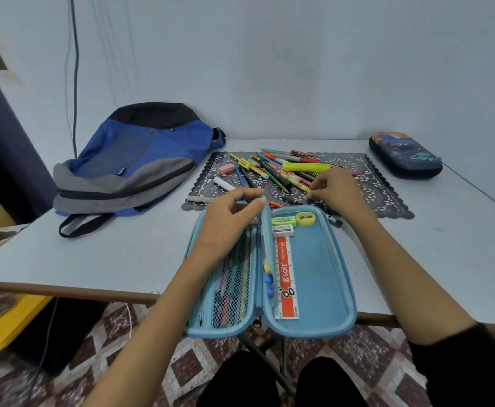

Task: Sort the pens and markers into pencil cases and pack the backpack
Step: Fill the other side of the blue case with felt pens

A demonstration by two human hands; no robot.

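Note:
A light blue pencil case lies open at the table's front edge, with a red ruler, two erasers and a yellow sharpener in its right half. Coloured pens show behind the mesh pocket in its left half. My left hand pinches the top of the case's middle flap. My right hand reaches to the near edge of the pile of pens and markers on a dark lace mat, fingers curled at something small and dark.
A blue, grey and black backpack lies flat at the back left. A dark printed pencil case sits shut at the back right. A pink eraser and white marker lie on the mat. A yellow bin stands on the floor at the left.

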